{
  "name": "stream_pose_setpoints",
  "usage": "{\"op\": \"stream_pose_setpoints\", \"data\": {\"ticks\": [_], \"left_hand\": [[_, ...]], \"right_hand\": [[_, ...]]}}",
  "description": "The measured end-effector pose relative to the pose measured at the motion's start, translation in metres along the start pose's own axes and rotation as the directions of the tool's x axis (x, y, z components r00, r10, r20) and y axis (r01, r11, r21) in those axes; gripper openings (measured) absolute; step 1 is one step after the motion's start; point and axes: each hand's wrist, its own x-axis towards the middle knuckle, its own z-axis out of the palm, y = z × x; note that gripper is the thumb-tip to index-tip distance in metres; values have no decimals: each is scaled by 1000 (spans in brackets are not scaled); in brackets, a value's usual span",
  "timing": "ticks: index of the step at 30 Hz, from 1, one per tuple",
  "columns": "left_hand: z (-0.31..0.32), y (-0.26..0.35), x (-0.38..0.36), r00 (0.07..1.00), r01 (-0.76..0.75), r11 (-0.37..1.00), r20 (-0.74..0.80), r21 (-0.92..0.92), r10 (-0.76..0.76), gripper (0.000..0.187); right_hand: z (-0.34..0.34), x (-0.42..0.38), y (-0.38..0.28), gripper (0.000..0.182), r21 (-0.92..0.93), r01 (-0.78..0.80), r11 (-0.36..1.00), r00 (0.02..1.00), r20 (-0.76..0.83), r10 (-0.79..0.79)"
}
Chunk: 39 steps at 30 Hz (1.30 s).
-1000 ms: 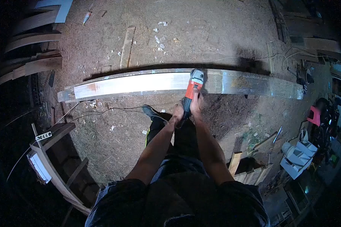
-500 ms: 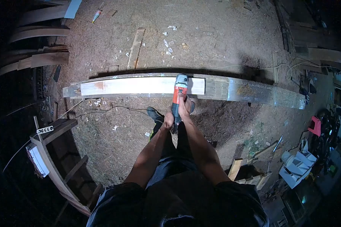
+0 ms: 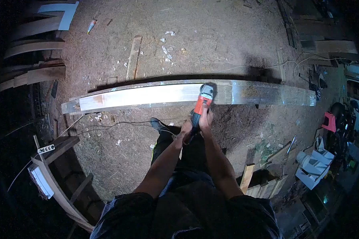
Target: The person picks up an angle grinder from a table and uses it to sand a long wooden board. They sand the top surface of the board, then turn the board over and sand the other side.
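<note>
An angle grinder [image 3: 202,104] with a red body and grey head is held in both hands. My right hand [image 3: 205,118] wraps around its body, close behind the head. Lower down, my left hand [image 3: 186,128] is closed around the dark rear end. The grinder's head lies over the right end of a pale, brightly lit board [image 3: 143,95], hiding that end. Whether its disc touches the wood cannot be made out. Beneath the pale board runs a long, slightly curved wooden beam [image 3: 273,95], which extends past it on both sides.
A cable [image 3: 127,122] crosses the ground near my foot. Curved planks [image 3: 36,49] are stacked at the left, and a curved wooden frame carries a power strip [image 3: 46,149]. To the right stand a pink stool [image 3: 329,121] and a white box [image 3: 315,169]. Wood offcuts [image 3: 247,178] lie nearby.
Both hands have carried the grinder to the right along the pale board, and its head now leans rightward. The whole view has shifted and turned slightly.
</note>
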Motion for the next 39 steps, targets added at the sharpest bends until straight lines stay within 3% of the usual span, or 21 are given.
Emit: {"op": "stream_pose_setpoints", "data": {"ticks": [1,4,5,7,8,10,13,17,19,20,21,23,24,27,28,31,33,35,36,38,39], "left_hand": [[-4,-1,-2,992,-127,992,8,22,127,48],[-37,6,-12,990,42,982,138,-187,-16,41],[-46,2,-9,990,38,983,140,-179,-13,41],[-64,-37,23,982,-150,931,60,-334,180,47],[-80,-64,50,988,-85,922,86,-379,126,45],[-100,-59,36,973,-146,930,120,-337,196,41],[-123,-76,52,946,-220,950,189,-223,264,48],[-117,-47,23,984,-30,936,155,-352,89,44],[-111,-33,7,995,-72,989,57,-133,80,42],[-105,-27,-4,950,-268,872,-38,409,310,48],[-103,-53,25,950,-270,869,-33,414,311,48],[-92,-58,47,982,-191,975,29,118,189,51],[-87,-40,28,988,-147,894,22,423,152,52],[-62,-1,-19,973,-228,888,134,400,189,53],[-55,-10,-5,980,-197,926,77,321,182,53],[-50,-11,1,961,-248,875,219,416,168,62],[-53,-17,7,979,-168,892,177,420,101,61],[-68,-54,42,903,-427,803,161,415,397,54],[-74,-47,36,904,-426,802,158,419,398,54],[-86,-27,18,998,-25,967,62,253,9,51],[-96,-29,19,998,-24,968,55,250,11,51]], "right_hand": [[6,0,2,60,-62,3,998,999,-37,-5],[33,-12,1,55,57,101,993,994,-51,-98],[42,-17,0,51,54,45,998,999,-2,-45],[65,-24,7,50,117,36,993,995,84,-46],[75,-29,7,50,96,27,995,993,115,-38],[85,-42,-9,49,0,57,998,989,137,-57],[93,-57,-23,44,58,104,993,980,164,-113],[94,-61,-17,41,43,80,996,988,131,-85],[86,-62,-18,42,90,1,996,996,84,-8],[90,-55,6,45,91,-38,995,997,65,33],[87,-51,12,45,95,-41,995,998,58,36],[80,-44,31,48,222,20,975,999,-47,-10],[78,-40,43,48,204,36,978,990,-142,-7],[45,-45,28,49,367,-29,930,987,-139,85],[41,-41,35,48,292,-34,956,973,-207,98],[28,-39,34,48,299,-3,954,969,-234,77],[30,-43,25,47,322,-53,945,974,-194,121],[41,-48,21,49,273,92,957,962,-272,-15],[48,-51,21,49,277,91,957,963,-270,-14],[65,-58,24,46,305,67,950,983,-186,-10],[74,-61,26,46,307,67,949,984,-178,-12]]}}
